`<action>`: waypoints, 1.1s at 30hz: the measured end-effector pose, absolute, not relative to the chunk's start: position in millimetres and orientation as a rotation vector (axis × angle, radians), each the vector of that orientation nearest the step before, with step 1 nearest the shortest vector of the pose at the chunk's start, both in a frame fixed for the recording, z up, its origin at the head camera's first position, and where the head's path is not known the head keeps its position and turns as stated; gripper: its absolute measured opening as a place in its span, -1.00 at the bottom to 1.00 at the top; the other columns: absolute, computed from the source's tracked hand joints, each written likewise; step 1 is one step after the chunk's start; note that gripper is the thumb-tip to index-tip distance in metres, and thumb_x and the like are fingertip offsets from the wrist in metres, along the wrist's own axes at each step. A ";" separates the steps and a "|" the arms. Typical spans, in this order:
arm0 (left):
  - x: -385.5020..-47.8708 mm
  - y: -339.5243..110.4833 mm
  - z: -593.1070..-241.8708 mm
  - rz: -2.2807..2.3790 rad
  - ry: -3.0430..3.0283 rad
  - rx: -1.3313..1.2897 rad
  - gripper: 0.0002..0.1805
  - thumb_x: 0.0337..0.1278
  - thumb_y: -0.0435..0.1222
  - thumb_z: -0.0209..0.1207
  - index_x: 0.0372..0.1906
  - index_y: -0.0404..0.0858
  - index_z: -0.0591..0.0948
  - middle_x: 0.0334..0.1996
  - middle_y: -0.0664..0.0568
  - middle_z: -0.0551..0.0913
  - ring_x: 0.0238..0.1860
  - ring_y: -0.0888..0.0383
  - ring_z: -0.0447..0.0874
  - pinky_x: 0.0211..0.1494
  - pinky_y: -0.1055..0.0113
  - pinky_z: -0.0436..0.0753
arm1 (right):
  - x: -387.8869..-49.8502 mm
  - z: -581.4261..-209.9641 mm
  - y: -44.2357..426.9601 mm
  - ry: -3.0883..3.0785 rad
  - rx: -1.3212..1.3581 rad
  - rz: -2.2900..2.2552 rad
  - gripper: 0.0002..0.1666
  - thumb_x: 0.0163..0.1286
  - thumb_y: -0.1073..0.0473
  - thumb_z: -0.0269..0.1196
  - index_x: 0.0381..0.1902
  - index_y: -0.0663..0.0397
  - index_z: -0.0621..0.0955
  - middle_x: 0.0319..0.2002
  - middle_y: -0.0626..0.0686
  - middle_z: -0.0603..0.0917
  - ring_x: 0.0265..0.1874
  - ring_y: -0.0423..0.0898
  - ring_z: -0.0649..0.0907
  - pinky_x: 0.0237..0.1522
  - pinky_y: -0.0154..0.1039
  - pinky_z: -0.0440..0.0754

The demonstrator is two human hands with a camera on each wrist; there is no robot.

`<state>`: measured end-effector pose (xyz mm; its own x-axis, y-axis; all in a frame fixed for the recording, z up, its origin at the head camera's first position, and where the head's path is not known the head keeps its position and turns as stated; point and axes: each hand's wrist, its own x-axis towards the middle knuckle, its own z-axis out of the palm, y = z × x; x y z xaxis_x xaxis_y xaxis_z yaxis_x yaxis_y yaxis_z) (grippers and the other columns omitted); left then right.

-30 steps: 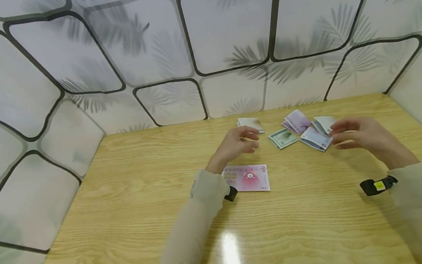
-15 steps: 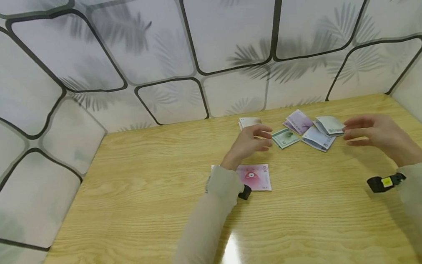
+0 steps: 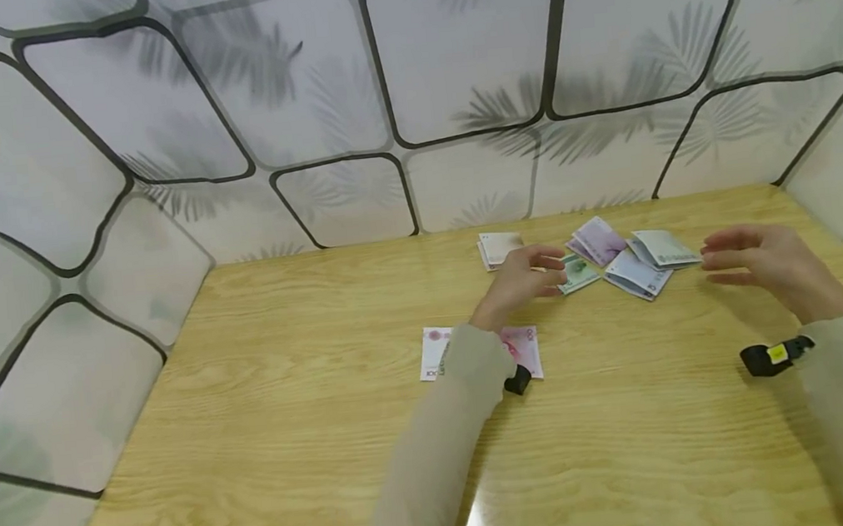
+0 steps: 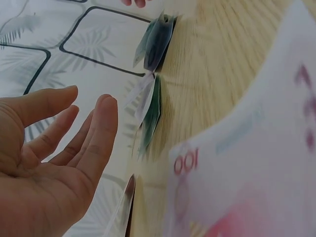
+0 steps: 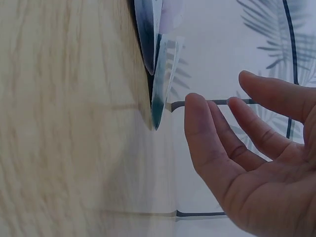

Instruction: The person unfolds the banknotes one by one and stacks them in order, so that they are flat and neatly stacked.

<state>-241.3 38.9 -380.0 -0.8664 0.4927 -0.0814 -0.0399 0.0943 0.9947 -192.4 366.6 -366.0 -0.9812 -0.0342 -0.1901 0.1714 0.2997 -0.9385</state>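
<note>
My left hand (image 3: 521,283) hovers by a folded green banknote (image 3: 580,272), partly covering it in the head view. In the left wrist view, that hand (image 4: 64,153) has its fingers loosely bent and thumb apart, holding nothing. My right hand (image 3: 776,270) is just right of a folded pale green banknote (image 3: 664,248), which overlaps a folded blue-grey banknote (image 3: 633,275). The right wrist view shows the right hand's fingers (image 5: 197,128) relaxed, with a gap to the notes. A flat pink 100 banknote (image 3: 435,352) lies partly hidden under the left forearm.
A folded purple banknote (image 3: 600,241) lies behind the green one. Farther left, near the wall, is a folded brownish-white banknote (image 3: 499,248). The wooden table (image 3: 294,441) meets a patterned wall (image 3: 333,204) at the back and sides.
My left hand has moved right, from near the brownish-white note to the green one. My right hand has drawn off to the right, leaving the pale green note in fuller view.
</note>
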 end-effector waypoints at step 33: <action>-240.2 117.0 -381.9 1.998 1.823 0.266 -0.55 0.27 -0.63 0.17 0.26 -0.54 0.50 0.16 -0.39 0.56 0.05 -0.24 0.66 0.12 0.06 0.71 | -215.4 -370.0 377.6 2.506 0.158 -1.462 -0.24 0.61 0.13 0.10 0.44 0.61 0.11 -0.26 -0.46 0.48 -0.27 -0.52 0.58 -0.06 -0.34 0.73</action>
<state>-240.2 117.0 -381.9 -0.8929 0.4283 -0.1388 -0.1773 -0.0513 0.9828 -215.4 377.6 -370.0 -0.9664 -0.0251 -0.2559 0.2105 0.4945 -0.8433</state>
